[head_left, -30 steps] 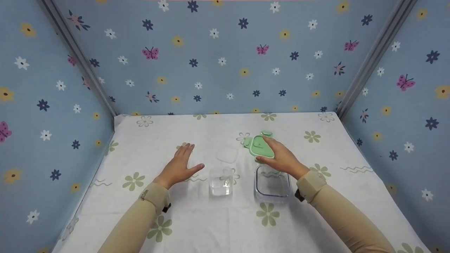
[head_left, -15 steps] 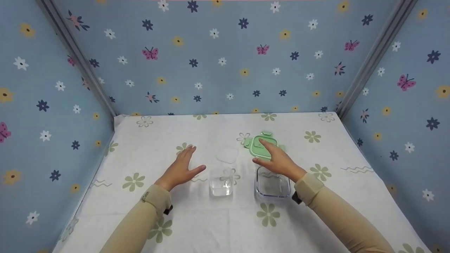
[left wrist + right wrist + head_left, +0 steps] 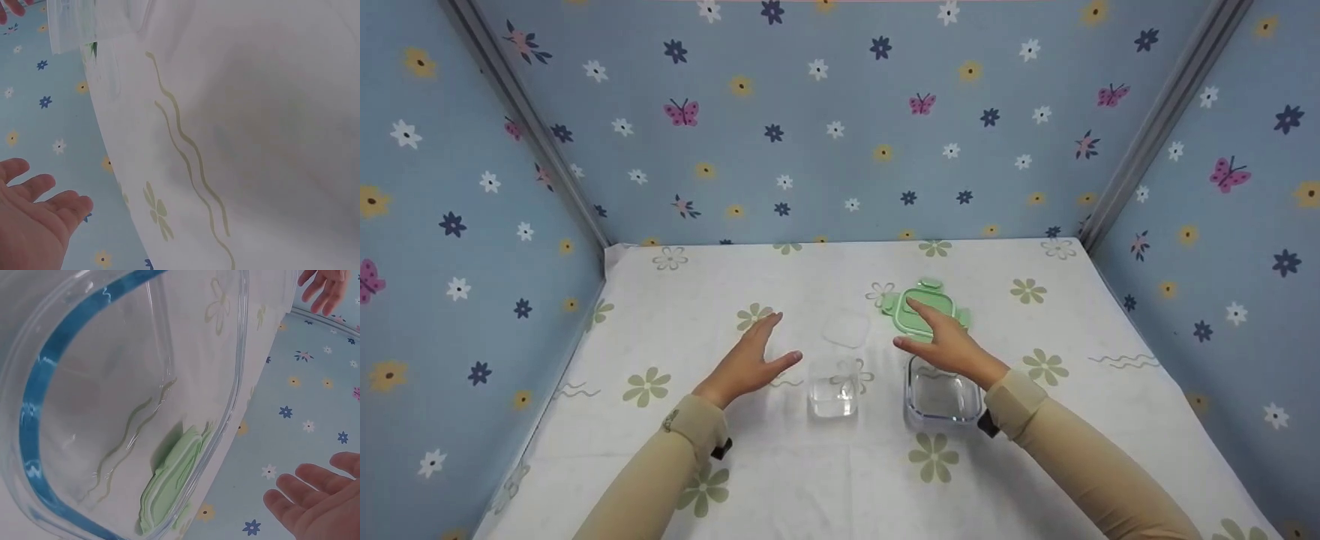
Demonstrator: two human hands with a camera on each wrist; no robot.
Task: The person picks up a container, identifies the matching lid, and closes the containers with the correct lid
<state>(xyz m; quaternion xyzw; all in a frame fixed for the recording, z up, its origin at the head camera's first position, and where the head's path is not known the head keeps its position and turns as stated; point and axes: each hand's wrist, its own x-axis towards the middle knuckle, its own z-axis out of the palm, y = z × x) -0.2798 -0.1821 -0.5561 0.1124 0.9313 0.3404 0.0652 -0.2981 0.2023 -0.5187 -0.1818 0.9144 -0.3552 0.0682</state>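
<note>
The right hand (image 3: 952,346) hovers with fingers straight and spread, holding nothing, its fingertips over the near edge of the pale green plastic snap-lock lid (image 3: 924,309), which lies flat on the cloth just behind the larger clear square container with a bluish rim (image 3: 943,397). The right wrist view looks through that container's wall and shows the lid resting on the cloth beyond it (image 3: 169,489), with the open palm (image 3: 315,495) off to one side. I judge the lid to be set down and the hand free of it (whether a fingertip brushes the green surface cannot be told from above).

The left hand (image 3: 746,358) is likewise flat and spread, empty, palm down just above the cloth, beside the smaller clear square container (image 3: 834,390). A translucent white square lid (image 3: 845,328) lies just behind that small container, between the two hands. The left wrist view shows only relaxed fingers (image 3: 34,214) and a corner of clear plastic (image 3: 95,19).

Both containers stand open. Any further handling here calls for a sure grip on smooth, see-through walls that are easy to misjudge, and the thin lids lie flat, so an edge has to be caught.

The surface is a table under a white cloth printed with olive-green flowers and wavy lines (image 3: 697,465). Around it stand three light blue walls patterned with flowers and pink butterflies (image 3: 840,120), joined at grey metal corner posts (image 3: 1155,127)
</note>
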